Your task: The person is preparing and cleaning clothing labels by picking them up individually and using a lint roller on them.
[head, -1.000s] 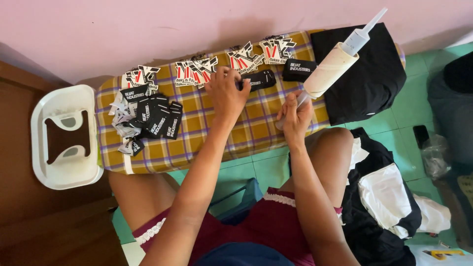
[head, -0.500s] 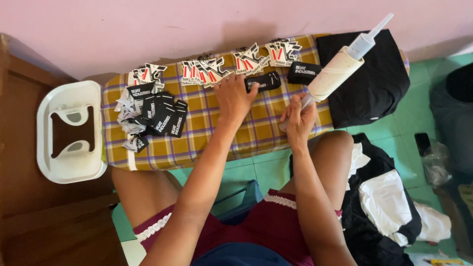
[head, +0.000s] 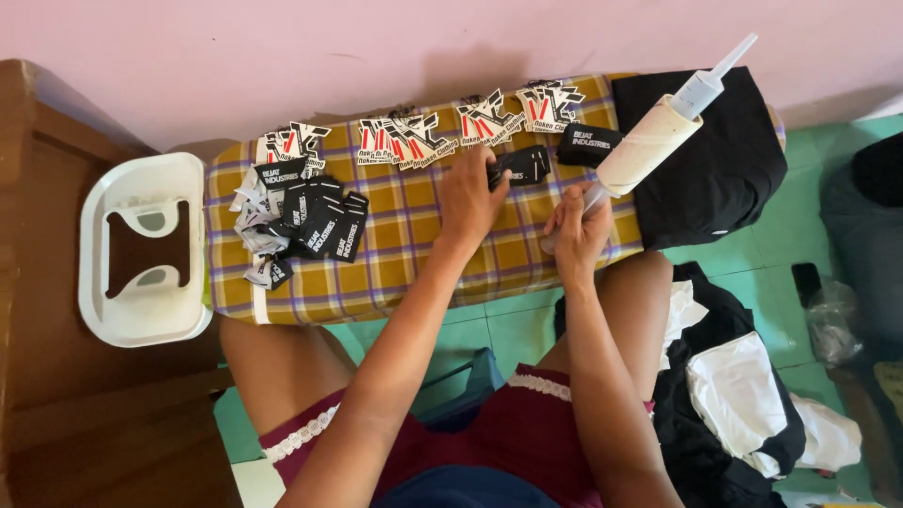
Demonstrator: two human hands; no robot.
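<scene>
Sitting at a small table point(head: 404, 254) draped in yellow-and-purple plaid cloth, a person works over a spread of fabric labels, seen from above. The left hand point(head: 470, 196) lies palm-down on the cloth, its fingers stretched out and pressing on the near end of a black label point(head: 522, 166) with white lettering that rests toward the far edge of the table, just in front of the pink wall. The right hand point(head: 576, 230) is closed around the lower end of a large syringe-like applicator point(head: 649, 141), a cream-coloured tube with a clear nozzle that slants up and away to the right, its tip over a folded black garment point(head: 724, 160) at the table's right end. A second black label point(head: 588, 144) sits just beside the tube, near the first. Along the far edge runs a row of red, white and black patches point(head: 442, 132). Toward the left end, a loose heap of black labels point(head: 306, 221) mixes with scraps of white backing. Beyond the cloth's left edge, a white plastic tray point(head: 141, 320) rests on a dark wooden surface. More black and white clothing point(head: 743, 395) lies crumpled on the green tiled floor point(head: 781, 245) by the person's right knee.
</scene>
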